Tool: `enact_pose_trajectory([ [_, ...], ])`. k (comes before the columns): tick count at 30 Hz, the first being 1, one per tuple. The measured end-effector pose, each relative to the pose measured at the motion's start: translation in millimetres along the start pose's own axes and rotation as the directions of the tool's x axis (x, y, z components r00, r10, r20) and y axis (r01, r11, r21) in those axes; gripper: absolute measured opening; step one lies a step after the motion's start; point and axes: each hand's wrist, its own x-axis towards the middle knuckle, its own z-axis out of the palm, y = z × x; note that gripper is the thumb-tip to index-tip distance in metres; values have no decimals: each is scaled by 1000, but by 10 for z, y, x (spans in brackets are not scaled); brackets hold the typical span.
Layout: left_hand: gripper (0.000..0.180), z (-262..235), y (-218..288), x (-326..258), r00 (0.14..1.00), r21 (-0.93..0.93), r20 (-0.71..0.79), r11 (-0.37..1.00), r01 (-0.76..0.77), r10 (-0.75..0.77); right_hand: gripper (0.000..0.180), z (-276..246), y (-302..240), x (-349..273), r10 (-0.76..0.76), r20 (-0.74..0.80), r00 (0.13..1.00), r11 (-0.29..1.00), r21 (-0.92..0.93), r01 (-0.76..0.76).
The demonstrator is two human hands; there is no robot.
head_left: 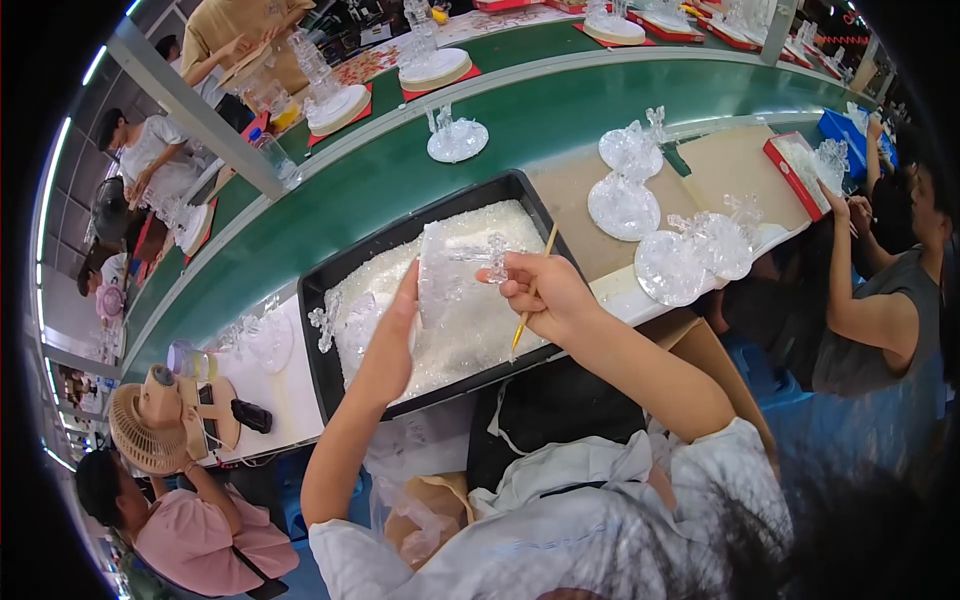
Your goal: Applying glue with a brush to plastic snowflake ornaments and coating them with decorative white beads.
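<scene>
Over a black tray [310, 340] of white glittery granules [470, 350], I hold a transparent ornament with a round, glitter-coated base [433, 275] turned on its edge. My left hand [398, 335] grips the rim of that base from the left. The fingers of my right hand [545, 295] pinch the ornament's see-through figure end [494, 258]. A thin paintbrush [521, 328] with a yellow tip also sits in my right hand, pointing down toward the granules. Another glittery ornament [362, 335] rests in the tray's left part, partly hidden by my left hand.
Several glittery ornaments [624, 206] stand right of the tray on brown cardboard [570, 195]. One ornament [458, 141] sits on the green conveyor belt [370, 170] behind. At left are a beige fan [150, 420] and a jar [190, 360]. Co-workers sit on both sides.
</scene>
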Motion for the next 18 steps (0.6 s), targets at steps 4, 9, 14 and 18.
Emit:
enact_pose_trajectory([
  [4, 65, -110, -94, 1, 999, -123, -30, 992, 25, -29, 12, 58, 49, -4, 42, -2, 999, 999, 21, -42],
  [9, 70, 5, 159, 69, 994, -160, -5, 982, 103, -106, 13, -23, 29, 11, 30, 80, 996, 999, 22, -32],
  [14, 55, -49, 77, 75, 990, -17, -103, 995, 98, -100, 14, -9, 59, -3, 54, 62, 997, 995, 84, -59],
  [18, 59, -318, 102, 76, 978, 430, -57, 879, 205, -200, 13, -16, 123, -29, 56, 97, 994, 990, 123, -68],
])
